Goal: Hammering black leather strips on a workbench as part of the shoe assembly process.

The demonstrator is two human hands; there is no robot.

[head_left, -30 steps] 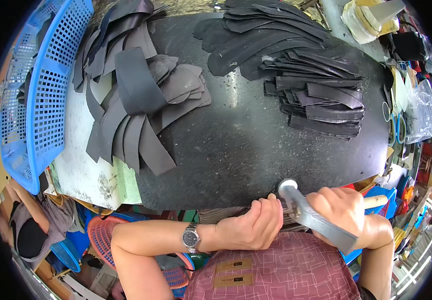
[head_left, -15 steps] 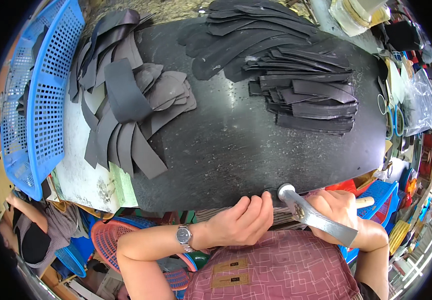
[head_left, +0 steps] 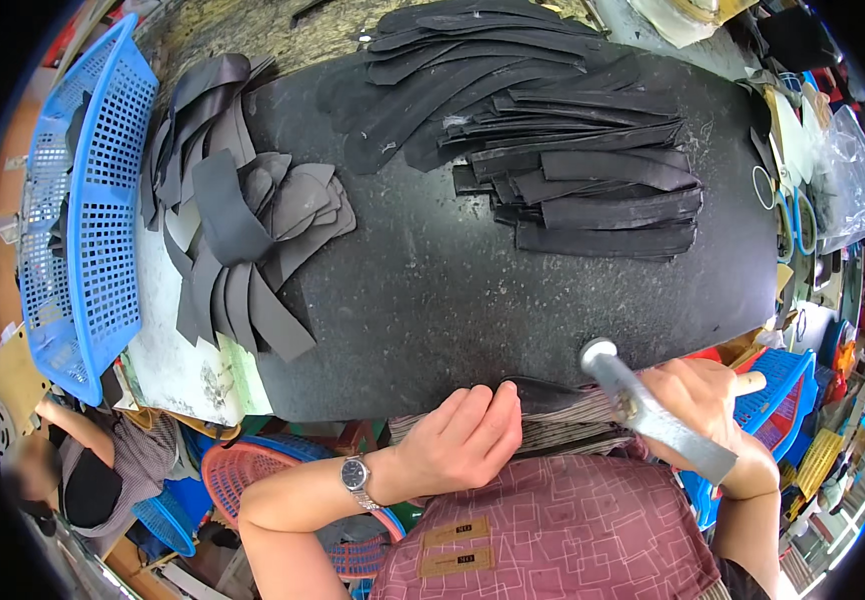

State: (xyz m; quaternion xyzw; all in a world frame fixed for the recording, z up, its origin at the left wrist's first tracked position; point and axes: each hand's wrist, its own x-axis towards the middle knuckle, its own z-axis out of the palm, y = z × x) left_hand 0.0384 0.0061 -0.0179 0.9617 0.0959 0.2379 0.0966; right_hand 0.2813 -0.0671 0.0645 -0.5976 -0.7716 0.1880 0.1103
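Observation:
My right hand [head_left: 691,402] is closed round the wooden handle of a hammer [head_left: 643,405]. The hammer's round metal face hangs over the front edge of the black work board [head_left: 403,330], and its flat tail points back toward me. My left hand [head_left: 465,437], with a watch on the wrist, pinches one end of a dark leather strip [head_left: 550,394] at the board's front edge. That strip reaches rightward to just below the hammer's face.
Stacked black strips [head_left: 603,190] and longer curved pieces [head_left: 483,50] lie at the back. Loose grey strips [head_left: 243,240] overlap at the left, beside a blue plastic basket [head_left: 103,220]. Scissors [head_left: 803,220] lie at the right edge. Another person [head_left: 93,480] sits at the lower left.
The hammer and right hand have shifted to the right, and the face is higher off the edge. My left hand has moved slightly left, and more of the strip shows. The whole view has shifted.

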